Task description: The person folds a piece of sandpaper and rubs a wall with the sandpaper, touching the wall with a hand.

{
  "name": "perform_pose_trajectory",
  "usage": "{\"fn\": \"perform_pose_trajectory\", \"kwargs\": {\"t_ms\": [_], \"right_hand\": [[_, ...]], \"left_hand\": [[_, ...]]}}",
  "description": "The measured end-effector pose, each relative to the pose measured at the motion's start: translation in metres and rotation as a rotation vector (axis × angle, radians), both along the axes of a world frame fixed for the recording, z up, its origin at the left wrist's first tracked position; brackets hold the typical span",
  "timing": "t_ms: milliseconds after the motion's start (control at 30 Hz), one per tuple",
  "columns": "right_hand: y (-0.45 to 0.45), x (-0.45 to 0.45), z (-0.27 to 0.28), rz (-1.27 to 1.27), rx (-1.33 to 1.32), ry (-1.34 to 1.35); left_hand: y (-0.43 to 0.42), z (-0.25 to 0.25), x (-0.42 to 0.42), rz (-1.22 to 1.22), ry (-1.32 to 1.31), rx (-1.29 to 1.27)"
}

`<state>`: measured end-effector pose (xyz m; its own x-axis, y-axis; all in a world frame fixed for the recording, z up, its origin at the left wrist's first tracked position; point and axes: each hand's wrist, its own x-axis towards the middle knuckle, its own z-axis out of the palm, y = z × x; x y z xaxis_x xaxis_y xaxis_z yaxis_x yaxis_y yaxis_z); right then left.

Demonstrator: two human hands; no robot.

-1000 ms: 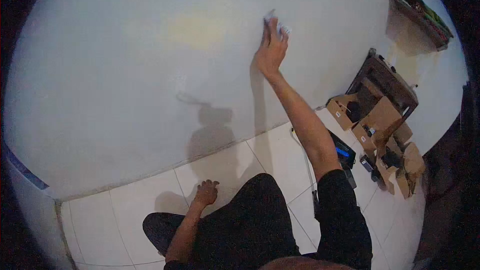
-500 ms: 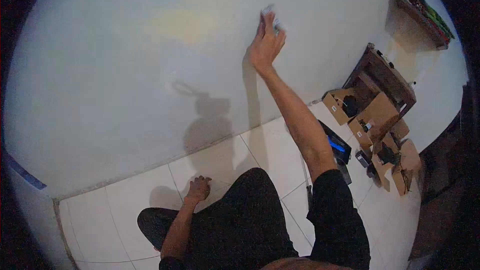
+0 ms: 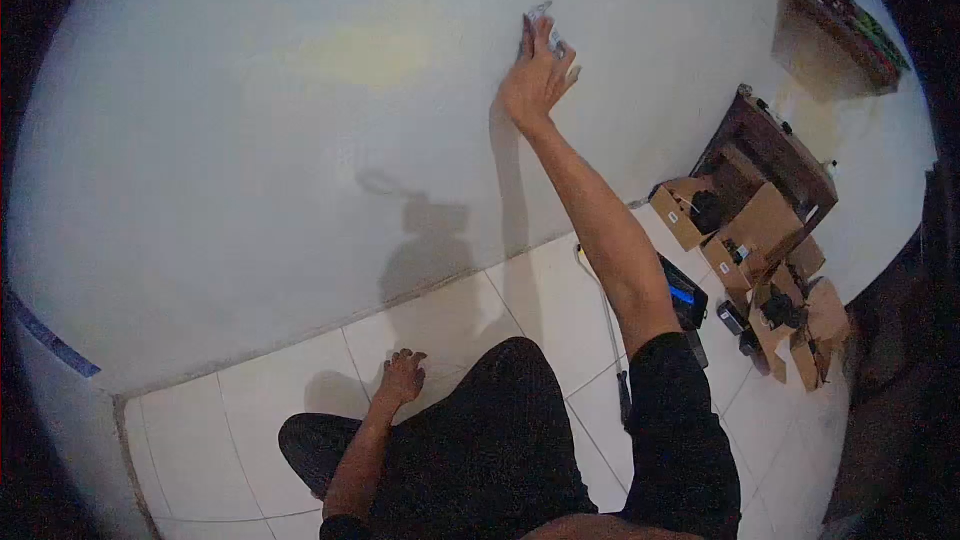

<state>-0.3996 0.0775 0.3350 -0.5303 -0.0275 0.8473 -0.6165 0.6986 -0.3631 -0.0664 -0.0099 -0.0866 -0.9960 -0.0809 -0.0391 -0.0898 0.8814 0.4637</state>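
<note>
My right hand (image 3: 538,75) is raised against the pale wall (image 3: 250,140), its arm stretched up and forward. Its fingers press a small whitish, crumpled-looking piece (image 3: 541,10) to the wall surface. Whether that piece is cloth or paper is too small to tell, and the palm hides part of it. Low down, my left hand (image 3: 403,377) rests beside my bent knee over the tiled floor (image 3: 190,440). Its fingers are loosely bent and apart, with nothing seen in them.
To the right on the floor are several open cardboard boxes (image 3: 770,225), a dark tablet-like device (image 3: 682,292) with a blue screen area, and a thin rod (image 3: 612,340). A dark wooden stand (image 3: 760,145) is behind them. A yellowish patch (image 3: 370,52) shows on the wall.
My right hand has shifted very slightly on the wall, still gripping the whitish piece, with its fingers a bit more spread. The view has moved a little; my left hand stays by the knee.
</note>
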Motion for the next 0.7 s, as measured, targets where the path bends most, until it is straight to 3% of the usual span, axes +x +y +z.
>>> {"fn": "perform_pose_trajectory", "kwargs": {"t_ms": [33, 167, 233, 500, 700], "right_hand": [[-0.004, -0.001, 0.008, 0.013, -0.111, -0.009], [0.0, 0.008, -0.023, -0.001, -0.061, 0.103], [0.013, 0.01, -0.032, -0.056, 0.164, 0.105], [-0.001, -0.001, -0.013, -0.007, -0.116, 0.095], [0.017, 0.008, -0.006, -0.03, 0.091, 0.02]], "left_hand": [[-0.001, 0.0, -0.002, 0.002, -0.003, -0.001], [-0.004, -0.003, -0.004, 0.038, -0.038, -0.006], [-0.001, -0.003, -0.002, 0.051, -0.069, 0.036], [-0.001, 0.004, 0.007, 0.073, -0.031, 0.092], [-0.001, 0.003, -0.003, 0.066, -0.088, 0.076]]}}
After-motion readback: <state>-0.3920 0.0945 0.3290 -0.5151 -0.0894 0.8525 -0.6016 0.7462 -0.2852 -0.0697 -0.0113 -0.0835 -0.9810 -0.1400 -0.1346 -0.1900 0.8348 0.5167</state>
